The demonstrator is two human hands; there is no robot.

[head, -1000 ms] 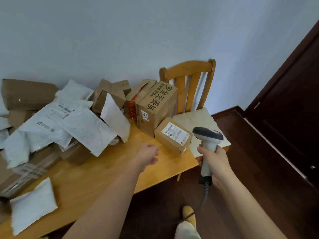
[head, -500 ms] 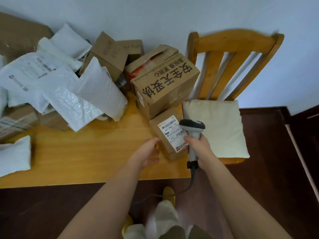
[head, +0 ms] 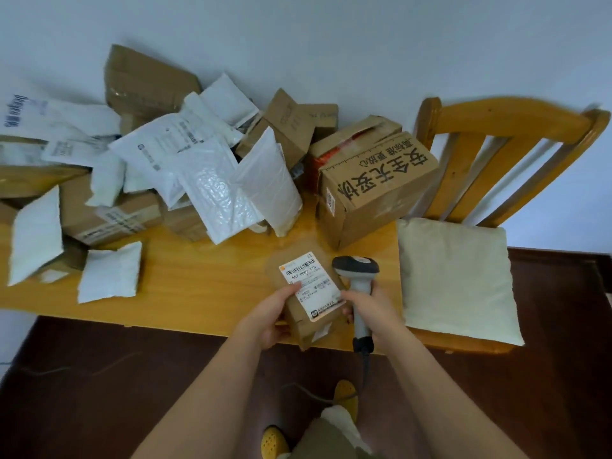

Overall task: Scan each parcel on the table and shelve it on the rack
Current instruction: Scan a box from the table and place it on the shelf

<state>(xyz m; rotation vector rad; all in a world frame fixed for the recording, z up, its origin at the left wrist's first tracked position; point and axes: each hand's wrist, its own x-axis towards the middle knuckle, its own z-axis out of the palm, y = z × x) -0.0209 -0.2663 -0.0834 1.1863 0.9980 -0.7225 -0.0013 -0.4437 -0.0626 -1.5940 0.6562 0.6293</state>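
Now gripped by the left hand [head: 270,321], thumb curled over the label: the small brown parcel [head: 306,304], pulled nearer since half a second ago, when that hand only reached toward it. Held at the near edge of the table [head: 198,286], label up. Wrapped around the scanner [head: 357,276], the right hand [head: 371,308], fingertips touching the parcel's right side. Likely ready for scanning. Further back, an open-topped carton [head: 347,140] showing something red inside; contents otherwise unclear. No rack in view.
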